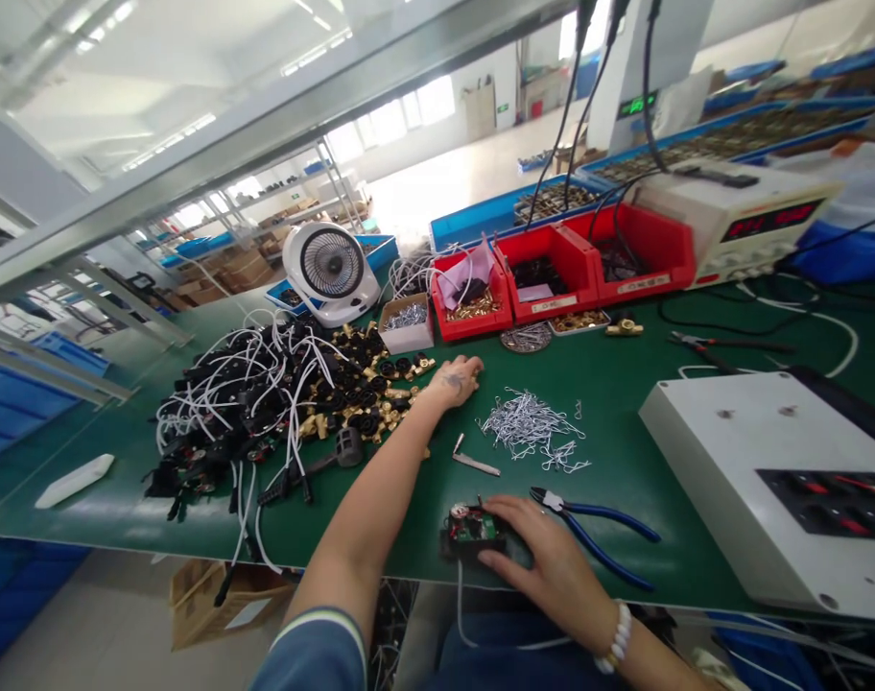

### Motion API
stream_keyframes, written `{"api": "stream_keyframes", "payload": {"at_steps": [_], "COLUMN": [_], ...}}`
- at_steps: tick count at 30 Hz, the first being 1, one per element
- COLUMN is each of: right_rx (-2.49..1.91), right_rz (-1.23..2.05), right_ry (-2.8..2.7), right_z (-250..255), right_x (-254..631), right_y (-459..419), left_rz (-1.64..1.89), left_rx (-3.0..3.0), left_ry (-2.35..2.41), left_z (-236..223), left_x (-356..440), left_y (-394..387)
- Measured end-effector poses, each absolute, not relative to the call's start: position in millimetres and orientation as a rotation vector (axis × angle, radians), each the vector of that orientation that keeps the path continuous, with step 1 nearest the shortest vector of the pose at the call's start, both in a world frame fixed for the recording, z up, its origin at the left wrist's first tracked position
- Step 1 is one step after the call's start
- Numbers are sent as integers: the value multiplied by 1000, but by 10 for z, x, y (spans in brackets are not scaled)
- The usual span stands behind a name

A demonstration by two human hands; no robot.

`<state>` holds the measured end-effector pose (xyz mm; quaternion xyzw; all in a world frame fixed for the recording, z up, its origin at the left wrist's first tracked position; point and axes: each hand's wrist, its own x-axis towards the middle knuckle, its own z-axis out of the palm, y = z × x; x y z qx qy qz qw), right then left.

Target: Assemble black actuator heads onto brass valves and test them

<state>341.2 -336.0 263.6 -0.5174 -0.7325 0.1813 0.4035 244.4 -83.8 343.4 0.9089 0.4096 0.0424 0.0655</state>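
Note:
My right hand (542, 557), with a white bead bracelet at the wrist, grips a small black housing with an exposed circuit board (473, 528) at the front table edge. A white cable (460, 605) hangs from the housing. My left hand (456, 379) reaches forward beside the pile of brass fittings (394, 413). Its fingers curl downward, and what they hold, if anything, is hidden. Between the hands lie a heap of metal clip pins (528, 422) and a small flat metal piece (476, 464). Blue-handled pliers (596, 533) rest right of my right hand.
Black parts with white cables (243, 374) are piled at left, near a white fan (333, 269). Red bins (545, 274) and a power supply (732, 216) line the back. A grey box with sockets (711, 451) occupies the right; a metal beam (265, 125) crosses overhead.

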Motion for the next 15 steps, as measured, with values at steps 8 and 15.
{"api": "stream_keyframes", "payload": {"at_steps": [8, 15], "right_rx": [-1292, -1335], "right_rz": [445, 550], "right_ry": [-1838, -1624], "right_z": [2601, 2840], "right_x": [3409, 3452], "right_y": [-3338, -3548], "left_rz": [742, 960], "left_rx": [2448, 2069], "left_ry": [1309, 1229], "left_z": [3407, 3368], "left_x": [1809, 1216], "left_y": [-1523, -2945]}}
